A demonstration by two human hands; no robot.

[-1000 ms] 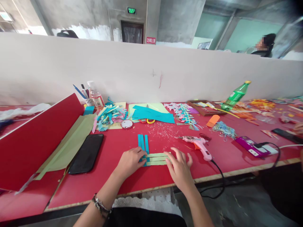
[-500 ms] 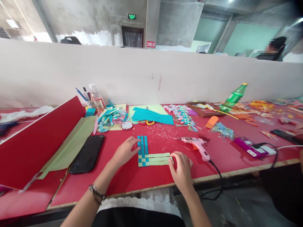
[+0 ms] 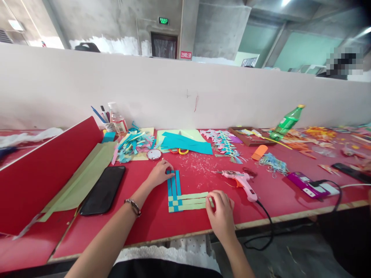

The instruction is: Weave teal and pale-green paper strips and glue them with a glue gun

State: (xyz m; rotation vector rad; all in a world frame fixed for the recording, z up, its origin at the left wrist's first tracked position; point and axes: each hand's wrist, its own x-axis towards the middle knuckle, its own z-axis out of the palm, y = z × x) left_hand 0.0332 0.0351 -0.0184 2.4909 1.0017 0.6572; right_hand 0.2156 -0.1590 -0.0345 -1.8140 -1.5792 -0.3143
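Note:
Blue paper strips point(image 3: 178, 185) and pale green paper strips point(image 3: 194, 201) cross in a small checkered weave point(image 3: 175, 204) on the red table, forming an L. The blue tails point away from me and the green ones run to the right. My left hand point(image 3: 160, 173) has its thumb and fingers closed at the far end of the blue strips. At the right ends of the green strips, my right hand point(image 3: 222, 210) is pinched on them, its fingertips partly hiding the tips.
Right of the weave lies a pink glue gun point(image 3: 239, 180) with a black cord. A black phone point(image 3: 102, 190) lies left, beside green paper point(image 3: 84, 179) and a red board point(image 3: 55, 173). Behind are paper scraps point(image 3: 133, 144), blue sheets point(image 3: 188, 143), a purple power strip point(image 3: 307, 185) and a green bottle point(image 3: 288, 122).
My left hand has moved forward and right, from beside the blue strips to their far ends. The right hand stays at the green strip ends. The view has shifted slightly.

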